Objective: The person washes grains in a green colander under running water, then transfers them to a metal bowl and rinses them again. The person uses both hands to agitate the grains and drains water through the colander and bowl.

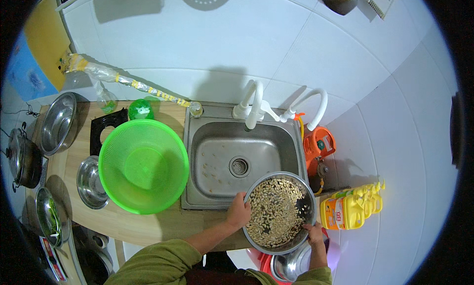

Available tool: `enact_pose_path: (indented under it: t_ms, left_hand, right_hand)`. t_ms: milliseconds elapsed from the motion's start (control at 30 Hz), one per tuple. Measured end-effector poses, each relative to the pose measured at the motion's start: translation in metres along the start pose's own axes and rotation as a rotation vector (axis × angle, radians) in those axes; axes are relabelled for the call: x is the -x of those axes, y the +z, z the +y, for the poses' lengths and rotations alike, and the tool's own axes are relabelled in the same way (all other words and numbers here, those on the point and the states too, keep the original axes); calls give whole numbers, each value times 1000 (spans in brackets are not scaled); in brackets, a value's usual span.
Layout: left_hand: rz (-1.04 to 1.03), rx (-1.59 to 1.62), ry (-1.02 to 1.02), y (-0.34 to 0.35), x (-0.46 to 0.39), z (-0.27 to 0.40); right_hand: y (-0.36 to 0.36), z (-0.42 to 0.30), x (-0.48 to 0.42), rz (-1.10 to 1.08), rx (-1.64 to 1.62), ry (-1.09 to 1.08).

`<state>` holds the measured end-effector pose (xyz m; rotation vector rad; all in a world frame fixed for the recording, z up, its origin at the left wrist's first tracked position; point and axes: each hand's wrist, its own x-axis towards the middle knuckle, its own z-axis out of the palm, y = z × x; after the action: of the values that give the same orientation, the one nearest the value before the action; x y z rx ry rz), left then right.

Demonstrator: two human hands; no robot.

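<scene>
A round stainless steel bowl (311,201) hangs over the front right corner of the sink. Many pale tan seeds (274,211) fill it, seemingly in water, with the dark bottom showing through at the right. My left hand (239,211) grips the left side of its rim. On the lower right rim, my right hand (314,233) holds on, its thumb over the edge. Behind the bowl is the stainless steel sink (207,135), where a few seeds lie scattered on the left of the basin, beside the drain strainer (239,167).
A green plastic colander (144,166) stands left of the sink, overlapping a steel bowl (90,183). White faucets (254,103) rise behind the basin. An orange gas cylinder (314,144) and yellow jugs (350,211) are at the right. Below my right arm are stacked basins (287,268).
</scene>
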<state>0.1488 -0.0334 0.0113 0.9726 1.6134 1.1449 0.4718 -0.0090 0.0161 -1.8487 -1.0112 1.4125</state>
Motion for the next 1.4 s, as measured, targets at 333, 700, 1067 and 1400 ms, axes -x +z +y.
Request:
enact_pose_path:
  t_ms: [333, 700, 1067, 1400]
  left_hand:
    - [-99, 47, 14, 15, 19, 4]
    - [-133, 122, -66, 35, 38, -5]
    - [-313, 404, -174, 28, 36, -11]
    - [-192, -37, -48, -39, 2, -26]
  right_hand:
    - [-27, 7, -7, -22, 74, -34]
    - [-57, 20, -46, -3, 174, -91]
    - [-46, -27, -30, -11, 641, 51]
    - [106, -187, 5, -74, 1147, -586]
